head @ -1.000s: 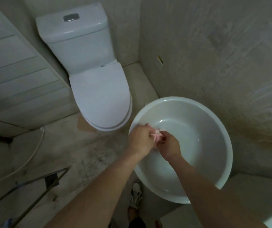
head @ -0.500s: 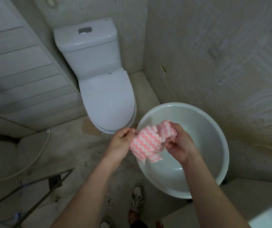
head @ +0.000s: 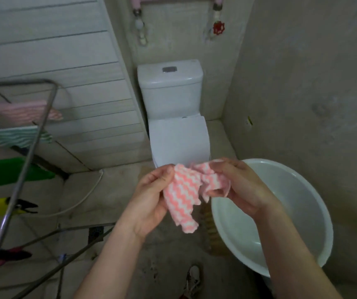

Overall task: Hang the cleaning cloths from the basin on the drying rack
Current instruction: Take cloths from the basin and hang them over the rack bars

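Cloth (head: 183, 197) got lifted up n out of the basin (head: 298, 208) since a sec ago, now over the grimy concrete bathroom floor (head: 119, 190) btw toilet (head: 177, 126) and drying rack (head: 32, 147), top edge pinched by left hand (head: 149, 199) and right hand (head: 242, 186), long side hanging down, lower end toward me.

Bare concrete floor (head: 168, 251) here: toilet (head: 178, 143) standing at its far edge, white basin (head: 292, 212) on the right edge, drying rack (head: 29, 156) along the left, drain grate (head: 95, 233) just beside its foot.
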`<action>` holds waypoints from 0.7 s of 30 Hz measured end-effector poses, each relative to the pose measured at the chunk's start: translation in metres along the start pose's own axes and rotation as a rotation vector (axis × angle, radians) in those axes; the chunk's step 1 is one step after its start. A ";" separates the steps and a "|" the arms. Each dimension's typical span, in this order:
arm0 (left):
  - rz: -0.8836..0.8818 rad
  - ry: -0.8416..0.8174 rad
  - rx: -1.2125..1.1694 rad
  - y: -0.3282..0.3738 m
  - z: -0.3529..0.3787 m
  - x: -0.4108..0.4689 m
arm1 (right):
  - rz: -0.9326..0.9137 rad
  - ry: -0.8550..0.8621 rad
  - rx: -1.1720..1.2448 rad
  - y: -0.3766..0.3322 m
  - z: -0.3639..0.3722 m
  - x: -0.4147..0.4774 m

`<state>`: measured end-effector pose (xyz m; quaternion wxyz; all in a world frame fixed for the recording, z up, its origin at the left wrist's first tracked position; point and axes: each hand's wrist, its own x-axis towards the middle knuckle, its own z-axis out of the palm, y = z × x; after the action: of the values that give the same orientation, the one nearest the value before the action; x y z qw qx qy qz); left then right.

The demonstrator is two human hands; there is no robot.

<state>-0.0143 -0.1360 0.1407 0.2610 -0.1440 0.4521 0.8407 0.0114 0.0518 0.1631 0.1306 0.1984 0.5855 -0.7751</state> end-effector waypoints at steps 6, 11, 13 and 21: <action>0.196 0.075 -0.077 0.049 -0.025 -0.049 | -0.085 -0.235 -0.118 -0.004 0.083 -0.004; 0.419 0.295 0.067 0.085 -0.076 -0.092 | -0.162 -0.376 -0.278 0.003 0.172 -0.014; 0.482 0.354 0.138 0.094 -0.095 -0.104 | -0.205 -0.369 -0.313 0.007 0.199 -0.017; 0.783 0.382 0.605 0.126 -0.154 -0.172 | -0.037 -0.652 -0.049 0.017 0.291 -0.033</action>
<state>0.0564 -0.3746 0.2247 -0.1297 -0.0333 0.7337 0.6661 0.0029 -0.2335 0.2324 0.3016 -0.0741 0.5348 -0.7858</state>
